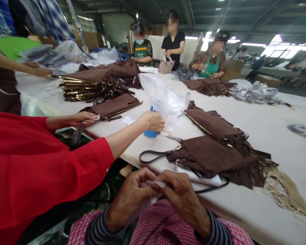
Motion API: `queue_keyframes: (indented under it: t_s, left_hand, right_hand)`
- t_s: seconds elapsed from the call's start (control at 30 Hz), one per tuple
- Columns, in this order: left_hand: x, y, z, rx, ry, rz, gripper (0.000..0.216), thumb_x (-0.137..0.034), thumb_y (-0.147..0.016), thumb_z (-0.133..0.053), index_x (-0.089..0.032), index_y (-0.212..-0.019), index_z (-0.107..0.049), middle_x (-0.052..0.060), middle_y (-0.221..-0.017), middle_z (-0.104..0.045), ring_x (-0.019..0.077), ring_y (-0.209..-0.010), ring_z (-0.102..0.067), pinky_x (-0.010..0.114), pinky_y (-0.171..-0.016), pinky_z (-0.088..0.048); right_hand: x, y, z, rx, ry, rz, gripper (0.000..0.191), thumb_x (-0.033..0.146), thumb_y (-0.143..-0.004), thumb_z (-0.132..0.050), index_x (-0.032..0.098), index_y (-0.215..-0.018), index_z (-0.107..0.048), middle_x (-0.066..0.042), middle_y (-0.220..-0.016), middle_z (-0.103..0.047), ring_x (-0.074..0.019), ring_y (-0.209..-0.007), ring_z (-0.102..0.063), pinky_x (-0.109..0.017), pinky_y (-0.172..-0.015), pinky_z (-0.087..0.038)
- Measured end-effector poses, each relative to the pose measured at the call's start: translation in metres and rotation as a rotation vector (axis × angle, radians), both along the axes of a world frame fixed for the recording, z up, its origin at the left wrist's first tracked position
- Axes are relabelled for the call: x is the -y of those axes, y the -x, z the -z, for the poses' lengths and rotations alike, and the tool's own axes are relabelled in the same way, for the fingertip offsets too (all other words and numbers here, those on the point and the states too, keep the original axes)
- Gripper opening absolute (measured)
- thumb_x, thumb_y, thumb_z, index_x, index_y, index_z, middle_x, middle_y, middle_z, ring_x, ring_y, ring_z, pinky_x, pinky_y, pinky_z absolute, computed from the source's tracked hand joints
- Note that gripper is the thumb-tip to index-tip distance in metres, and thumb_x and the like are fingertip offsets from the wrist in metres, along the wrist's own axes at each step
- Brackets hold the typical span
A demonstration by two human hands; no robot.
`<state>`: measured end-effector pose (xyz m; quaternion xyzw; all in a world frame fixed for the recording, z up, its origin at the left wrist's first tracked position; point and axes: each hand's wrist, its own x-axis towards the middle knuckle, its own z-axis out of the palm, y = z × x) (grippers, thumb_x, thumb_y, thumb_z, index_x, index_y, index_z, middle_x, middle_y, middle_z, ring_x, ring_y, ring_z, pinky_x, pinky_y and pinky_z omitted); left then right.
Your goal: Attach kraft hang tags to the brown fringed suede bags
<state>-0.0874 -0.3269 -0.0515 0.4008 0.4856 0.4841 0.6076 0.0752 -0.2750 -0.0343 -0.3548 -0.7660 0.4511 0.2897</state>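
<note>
My left hand (131,197) and my right hand (182,194) meet in front of my checked apron, fingertips pinched. Between them is a thin, whitish, crumpled sheet (154,184), part of it hanging below the left fingers. Whether it is plastic or paper I cannot tell. Just beyond my right hand, a brown fringed bag (216,156) lies on the table edge, its wrist strap (153,156) looped to the left. A white pad (201,177) sits partly under that bag. Another brown bag with a gold zip (214,126) rests over it.
A co-worker's red sleeve (91,166) reaches across from the left, the hand (153,121) at a blue object (150,133). Stacked brown bags (91,80) lie at far left, clear plastic (168,98) mid-table, beige tags with strings (287,190) at right. Several people stand or sit beyond.
</note>
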Motion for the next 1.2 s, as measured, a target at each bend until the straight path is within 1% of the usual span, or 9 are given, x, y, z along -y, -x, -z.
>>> queue_keyframes:
  t_s: [0.07,0.17,0.3,0.5,0.63,0.8,0.9,1.07,1.2]
  left_hand:
    - [-0.010,0.000,-0.003,0.055,0.039,-0.023,0.030,-0.033,-0.073,-0.082,-0.014,-0.073,-0.059,0.000,-0.070,-0.063,0.0110,-0.064,-0.054,0.021,-0.060,-0.043]
    - [-0.017,0.005,-0.013,-0.024,0.069,-0.025,0.031,-0.032,-0.069,-0.082,-0.014,-0.068,-0.056,-0.003,-0.061,-0.055,0.0079,-0.056,-0.044,0.019,-0.055,-0.035]
    - [-0.021,0.007,-0.021,-0.123,0.070,0.033,0.034,-0.040,-0.074,-0.078,-0.016,-0.070,-0.054,-0.005,-0.058,-0.050,0.0076,-0.053,-0.037,0.019,-0.050,-0.029]
    - [-0.022,0.005,-0.013,-0.343,-0.053,0.066,0.045,-0.056,-0.088,-0.061,-0.016,-0.067,-0.052,-0.004,-0.063,-0.038,0.0093,-0.059,-0.030,0.021,-0.050,-0.023]
    - [-0.016,0.009,-0.008,-0.302,0.023,0.021,0.041,-0.055,-0.085,-0.065,-0.016,-0.075,-0.057,-0.004,-0.064,-0.043,0.0096,-0.058,-0.034,0.021,-0.050,-0.025]
    - [-0.006,0.027,-0.002,-0.421,0.025,-0.054,0.048,-0.058,-0.090,-0.057,-0.017,-0.066,-0.053,-0.004,-0.060,-0.042,0.0099,-0.056,-0.034,0.023,-0.052,-0.026]
    - [-0.001,0.036,0.004,-0.527,-0.005,-0.022,0.052,-0.060,-0.095,-0.048,-0.016,-0.067,-0.054,-0.002,-0.060,-0.045,0.0113,-0.057,-0.040,0.023,-0.054,-0.028]
    - [0.001,0.042,0.009,-0.576,-0.083,-0.105,0.047,-0.053,-0.098,-0.049,-0.017,-0.068,-0.055,-0.001,-0.066,-0.048,0.0121,-0.062,-0.044,0.023,-0.058,-0.034]
    - [0.004,0.045,0.006,-0.588,-0.159,-0.094,0.034,-0.043,-0.101,-0.049,-0.018,-0.087,-0.068,0.005,-0.103,-0.063,0.0170,-0.094,-0.059,0.024,-0.083,-0.045]
  right_hand:
    - [-0.009,-0.002,-0.005,-0.064,0.123,0.019,0.033,0.041,-0.091,-0.067,0.017,-0.069,-0.072,-0.002,-0.063,-0.067,-0.0135,-0.058,-0.057,-0.024,-0.056,-0.039]
    - [-0.023,-0.007,-0.012,-0.175,0.332,0.006,0.027,0.041,-0.085,-0.074,0.016,-0.075,-0.074,-0.002,-0.070,-0.070,-0.0137,-0.063,-0.058,-0.023,-0.059,-0.042]
    - [-0.034,-0.015,-0.014,-0.244,0.381,-0.023,0.026,0.039,-0.085,-0.076,0.015,-0.074,-0.072,0.001,-0.064,-0.063,-0.0100,-0.057,-0.049,-0.022,-0.054,-0.038]
    - [-0.034,-0.015,-0.013,-0.118,0.178,0.090,0.042,0.045,-0.089,-0.069,0.016,-0.061,-0.058,0.004,-0.056,-0.050,-0.0089,-0.054,-0.040,-0.023,-0.051,-0.031]
    - [-0.048,-0.015,-0.025,-0.006,0.044,-0.014,0.042,0.042,-0.095,-0.062,0.017,-0.062,-0.057,0.004,-0.059,-0.051,-0.0098,-0.056,-0.044,-0.024,-0.057,-0.035]
    - [-0.090,-0.011,-0.035,0.482,-0.438,-0.193,0.013,0.025,-0.096,-0.060,0.016,-0.099,-0.069,-0.007,-0.097,-0.068,-0.0205,-0.092,-0.057,-0.032,-0.083,-0.041]
    - [-0.108,0.004,-0.024,0.723,-0.609,-0.308,0.018,0.023,-0.091,-0.064,0.015,-0.108,-0.068,-0.011,-0.110,-0.066,-0.0261,-0.105,-0.054,-0.036,-0.089,-0.040]
    - [-0.117,0.025,-0.003,0.681,-0.552,-0.409,0.014,0.021,-0.094,-0.059,0.017,-0.103,-0.070,-0.008,-0.105,-0.068,-0.0213,-0.096,-0.059,-0.031,-0.080,-0.040]
    - [-0.119,0.017,-0.005,0.501,-0.433,-0.496,0.016,0.020,-0.098,-0.056,0.017,-0.097,-0.072,-0.006,-0.096,-0.070,-0.0170,-0.086,-0.061,-0.027,-0.076,-0.040]
